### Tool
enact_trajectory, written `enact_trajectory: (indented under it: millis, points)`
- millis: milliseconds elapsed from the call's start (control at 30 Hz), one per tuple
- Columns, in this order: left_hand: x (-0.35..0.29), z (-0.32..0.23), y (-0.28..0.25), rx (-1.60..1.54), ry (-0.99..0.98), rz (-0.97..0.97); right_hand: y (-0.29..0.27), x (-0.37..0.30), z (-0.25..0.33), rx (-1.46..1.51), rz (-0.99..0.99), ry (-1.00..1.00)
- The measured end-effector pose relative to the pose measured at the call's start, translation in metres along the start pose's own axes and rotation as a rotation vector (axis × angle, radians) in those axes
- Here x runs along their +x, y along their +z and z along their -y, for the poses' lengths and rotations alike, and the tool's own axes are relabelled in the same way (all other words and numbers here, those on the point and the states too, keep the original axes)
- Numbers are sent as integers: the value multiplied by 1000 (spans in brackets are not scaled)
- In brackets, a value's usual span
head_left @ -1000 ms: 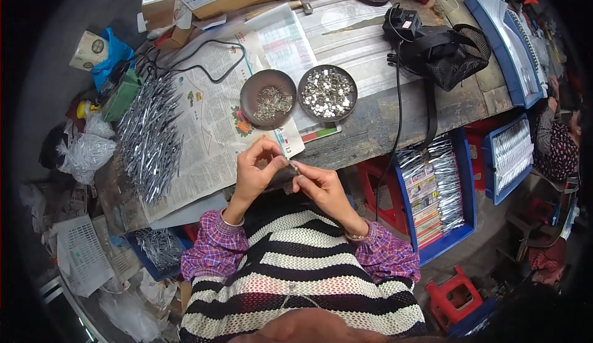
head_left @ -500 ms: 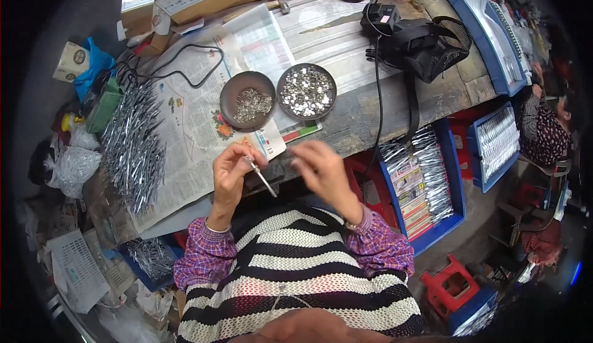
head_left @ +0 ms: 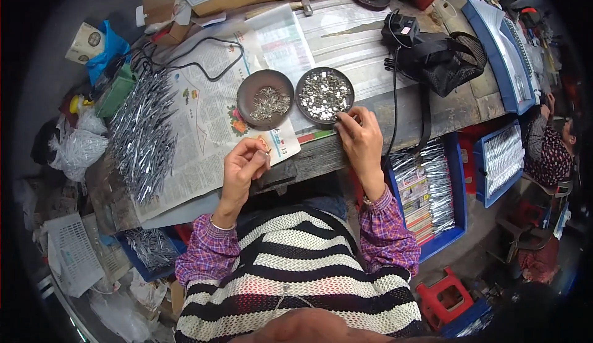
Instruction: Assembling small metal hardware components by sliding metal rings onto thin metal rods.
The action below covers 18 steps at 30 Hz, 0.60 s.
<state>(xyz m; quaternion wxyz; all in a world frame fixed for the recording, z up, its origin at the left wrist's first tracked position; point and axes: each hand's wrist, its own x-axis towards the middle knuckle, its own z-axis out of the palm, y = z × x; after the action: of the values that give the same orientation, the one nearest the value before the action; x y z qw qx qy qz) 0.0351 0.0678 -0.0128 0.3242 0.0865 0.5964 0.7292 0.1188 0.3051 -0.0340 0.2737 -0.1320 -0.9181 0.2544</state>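
Note:
My left hand point(head_left: 239, 171) is closed in a pinch over the newspaper's front edge; a small bit shows at its fingertips, too little to name. My right hand point(head_left: 362, 147) reaches to the near right rim of a dark round dish point(head_left: 301, 109) full of small shiny silver discs point(head_left: 325, 93). Its thumb and forefinger are pressed together there, and what they hold, if anything, is hidden. Beside it on the left, a brown dish point(head_left: 250, 90) holds a heap of small thin metal parts point(head_left: 270, 104).
Long silver metal pieces point(head_left: 142, 133) are piled on the newspaper point(head_left: 204, 121) at left. A black mesh bag point(head_left: 454, 65) and cable lie at right. Blue trays point(head_left: 457, 176) of metal pieces stand below the table edge. A red stool point(head_left: 445, 296) and a seated person point(head_left: 553, 151) are further right.
My right hand has moved up and right to the dish of discs. The slim silver piece that stuck out of my left hand no longer shows. The view has shifted slightly.

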Motion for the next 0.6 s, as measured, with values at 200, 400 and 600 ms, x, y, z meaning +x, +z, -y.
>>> enact_trajectory:
  millis: [200,400,600]
  points:
    - [1,-1,2,2,-27,13,-1,0,1,-3,27,-32]
    - [-2,1,-1,26,-84,6,6,-2,1,75,33,-65]
    - [5,3,-1,40,-6,73,-2,8,-1,83,92,-89]
